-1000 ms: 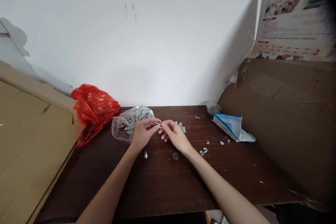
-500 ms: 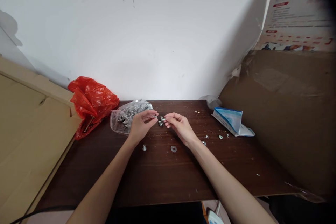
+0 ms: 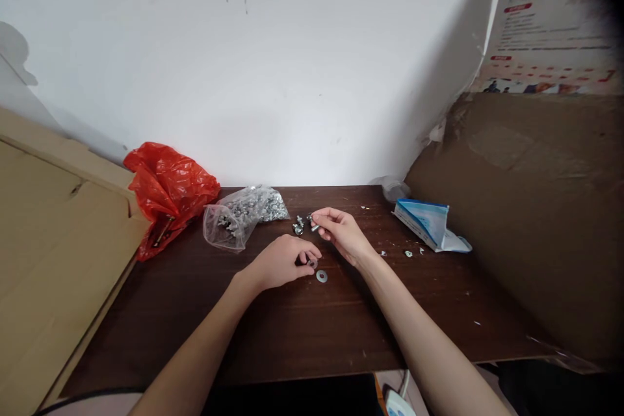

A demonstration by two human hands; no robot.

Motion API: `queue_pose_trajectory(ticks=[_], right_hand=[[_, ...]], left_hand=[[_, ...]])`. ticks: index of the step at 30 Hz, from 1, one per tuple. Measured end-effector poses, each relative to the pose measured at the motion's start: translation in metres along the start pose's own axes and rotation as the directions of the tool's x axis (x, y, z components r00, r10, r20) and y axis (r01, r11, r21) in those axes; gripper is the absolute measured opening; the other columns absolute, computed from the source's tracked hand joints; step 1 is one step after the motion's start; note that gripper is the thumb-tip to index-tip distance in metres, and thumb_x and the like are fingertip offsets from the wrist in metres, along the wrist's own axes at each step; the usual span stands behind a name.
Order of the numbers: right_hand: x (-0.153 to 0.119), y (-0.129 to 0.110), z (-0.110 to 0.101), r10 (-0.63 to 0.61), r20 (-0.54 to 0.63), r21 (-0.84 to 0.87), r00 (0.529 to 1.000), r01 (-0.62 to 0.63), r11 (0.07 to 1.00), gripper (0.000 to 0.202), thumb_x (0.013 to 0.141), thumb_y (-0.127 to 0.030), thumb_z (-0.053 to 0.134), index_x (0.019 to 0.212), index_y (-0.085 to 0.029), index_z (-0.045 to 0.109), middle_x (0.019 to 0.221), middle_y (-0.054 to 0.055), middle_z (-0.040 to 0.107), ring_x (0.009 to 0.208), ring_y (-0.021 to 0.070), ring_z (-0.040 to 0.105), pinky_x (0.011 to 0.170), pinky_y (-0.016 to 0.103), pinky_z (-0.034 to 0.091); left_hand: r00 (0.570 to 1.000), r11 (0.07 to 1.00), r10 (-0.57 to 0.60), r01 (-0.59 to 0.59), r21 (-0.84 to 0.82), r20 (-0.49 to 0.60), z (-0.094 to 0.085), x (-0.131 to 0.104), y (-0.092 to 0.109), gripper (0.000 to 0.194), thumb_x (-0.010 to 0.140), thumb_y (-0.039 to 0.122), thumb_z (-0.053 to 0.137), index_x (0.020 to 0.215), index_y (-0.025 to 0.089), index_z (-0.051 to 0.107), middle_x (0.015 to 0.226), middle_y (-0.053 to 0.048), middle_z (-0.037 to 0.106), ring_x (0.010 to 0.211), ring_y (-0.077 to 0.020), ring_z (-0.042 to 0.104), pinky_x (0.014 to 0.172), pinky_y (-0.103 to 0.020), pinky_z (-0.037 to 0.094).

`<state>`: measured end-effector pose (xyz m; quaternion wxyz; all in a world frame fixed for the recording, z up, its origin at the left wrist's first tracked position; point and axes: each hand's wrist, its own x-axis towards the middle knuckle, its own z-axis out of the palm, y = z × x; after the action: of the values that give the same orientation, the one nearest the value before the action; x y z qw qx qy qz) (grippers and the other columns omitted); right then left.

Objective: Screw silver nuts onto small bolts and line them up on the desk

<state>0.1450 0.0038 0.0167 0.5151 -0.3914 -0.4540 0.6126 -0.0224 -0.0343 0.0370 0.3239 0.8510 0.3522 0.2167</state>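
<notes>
My left hand (image 3: pixel 285 262) is low over the middle of the table, with a small metal washer (image 3: pixel 312 263) pinched at its fingertips. Just below and right of those fingers, a flat washer (image 3: pixel 322 276) lies on the dark tabletop. My right hand (image 3: pixel 338 231) holds a small metal bolt (image 3: pixel 315 227) between thumb and fingers. Left of the bolt sit a few small metal fasteners (image 3: pixel 298 228) in a little cluster. A clear plastic bag (image 3: pixel 244 211) full of metal hardware lies behind my left hand.
A red plastic bag (image 3: pixel 170 188) is at the back left, beside cardboard (image 3: pixel 58 240). A blue and white packet (image 3: pixel 431 226) rests at the right, near a large cardboard box (image 3: pixel 526 208). Small white scraps (image 3: pixel 408 253) dot the tabletop (image 3: pixel 302 331).
My left hand has moved down and toward me, from beside my right hand to near the flat washer. It now covers the spot where a loose bolt stood.
</notes>
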Motion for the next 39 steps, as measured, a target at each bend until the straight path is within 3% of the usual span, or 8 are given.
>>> queue_pose_trajectory(ticks=[4,9,12,15,20,25,33,39], right_hand=[[-0.002,-0.001,0.004,-0.001,0.025,0.009,1.000,0.001,1.000,0.020,0.058,-0.024,0.076,0.072,-0.014,0.067,0.070,0.001,0.063,0.059,0.0082,0.052,0.054,0.023,0.041],[-0.003,-0.002,0.005,0.013,0.026,0.037,1.000,-0.014,0.999,0.019,0.057,-0.020,0.076,0.072,-0.014,0.066,0.075,0.003,0.065,0.063,0.0094,0.056,0.060,0.024,0.047],[-0.003,-0.002,0.004,0.010,0.014,0.078,1.000,-0.011,0.997,0.023,0.056,-0.021,0.078,0.075,-0.014,0.065,0.076,0.004,0.067,0.062,0.0100,0.058,0.061,0.025,0.049],[-0.003,-0.001,0.003,-0.006,-0.001,0.093,1.000,0.006,0.996,0.028,0.058,-0.026,0.079,0.079,-0.014,0.065,0.076,0.005,0.069,0.059,0.0101,0.059,0.059,0.024,0.050],[-0.004,0.002,0.005,0.011,0.040,0.060,0.999,-0.013,0.998,0.031,0.060,-0.034,0.080,0.078,-0.014,0.064,0.062,0.002,0.065,0.052,0.0090,0.058,0.051,0.020,0.048],[-0.008,0.004,0.014,0.114,0.122,0.090,0.986,-0.126,0.988,0.032,0.058,-0.035,0.081,0.071,-0.014,0.061,0.051,-0.001,0.060,0.042,0.0063,0.053,0.040,0.015,0.041],[-0.006,0.006,0.009,0.123,0.160,-0.033,0.979,-0.119,0.992,0.036,0.064,-0.047,0.074,0.068,-0.016,0.056,0.038,-0.007,0.049,0.028,0.0039,0.038,0.027,0.013,0.028],[-0.007,0.010,0.015,0.113,0.157,-0.094,0.981,-0.099,0.991,0.038,0.065,-0.049,0.071,0.068,-0.016,0.054,0.045,-0.005,0.053,0.028,0.0042,0.039,0.029,0.015,0.030]], left_hand=[[0.997,0.991,0.073,-0.077,0.113,0.039,0.003,0.000,0.003,0.026,0.069,0.007,0.059,0.092,0.016,0.069,0.082,-0.004,0.068,0.065,-0.0123,0.057,0.066,-0.023,0.043],[0.993,0.990,0.096,-0.102,0.100,0.064,0.006,-0.001,0.004,0.029,0.071,0.010,0.060,0.099,0.017,0.068,0.082,-0.004,0.067,0.067,-0.0127,0.058,0.065,-0.022,0.043],[0.998,0.996,0.069,-0.070,0.054,0.013,0.002,-0.001,0.005,0.026,0.074,0.014,0.061,0.100,0.017,0.068,0.085,-0.004,0.068,0.070,-0.0131,0.059,0.066,-0.022,0.044],[0.992,1.000,0.024,-0.026,-0.014,-0.126,-0.005,-0.001,0.004,0.018,0.077,0.022,0.063,0.094,0.016,0.067,0.081,-0.003,0.067,0.070,-0.0123,0.058,0.066,-0.022,0.044],[0.941,0.999,-0.003,0.014,0.030,-0.340,-0.015,-0.001,-0.004,0.031,0.072,0.028,0.069,0.101,0.019,0.062,0.079,0.000,0.062,0.069,-0.0125,0.054,0.068,-0.024,0.044],[0.934,0.992,0.086,-0.050,0.112,-0.346,-0.012,-0.001,-0.004,0.010,0.079,0.025,0.062,0.085,0.019,0.066,0.073,0.000,0.058,0.071,-0.0130,0.052,0.069,-0.025,0.042],[0.913,0.971,0.192,-0.125,0.203,-0.361,-0.010,-0.001,-0.006,0.008,0.082,0.019,0.059,0.088,0.018,0.064,0.073,0.000,0.058,0.072,-0.0123,0.051,0.070,-0.025,0.041],[0.922,0.946,0.187,-0.076,0.315,-0.339,-0.010,-0.001,-0.009,0.010,0.086,0.021,0.053,0.087,0.017,0.062,0.076,-0.001,0.058,0.076,-0.0143,0.050,0.072,-0.027,0.041]])
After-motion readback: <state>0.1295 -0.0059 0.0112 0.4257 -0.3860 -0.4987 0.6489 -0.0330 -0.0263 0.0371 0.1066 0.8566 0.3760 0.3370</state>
